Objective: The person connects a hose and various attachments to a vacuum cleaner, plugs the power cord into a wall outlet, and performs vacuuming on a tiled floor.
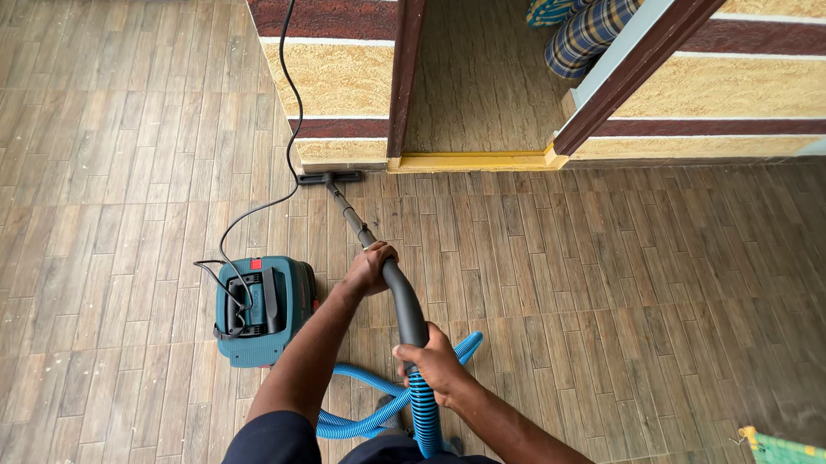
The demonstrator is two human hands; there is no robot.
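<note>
Tiled floor underfoot, left hand point(370, 268) and right hand point(433, 362) grip the vacuum wand point(377, 251), angled forward toward the doorway point(481, 74)

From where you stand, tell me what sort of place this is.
Probably a home entrance or porch: wood-look tiled floor, a striped wall with an open doorway, and a teal vacuum cleaner whose wand both hands hold.

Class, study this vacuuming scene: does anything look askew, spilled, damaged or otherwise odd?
Nothing is spilled or broken. The only untidy points: the blue hose loops on the floor close by the person's feet, and the black cord trails loosely across the tiles from the teal vacuum. Left hand and right hand grip the wand normally.
</note>
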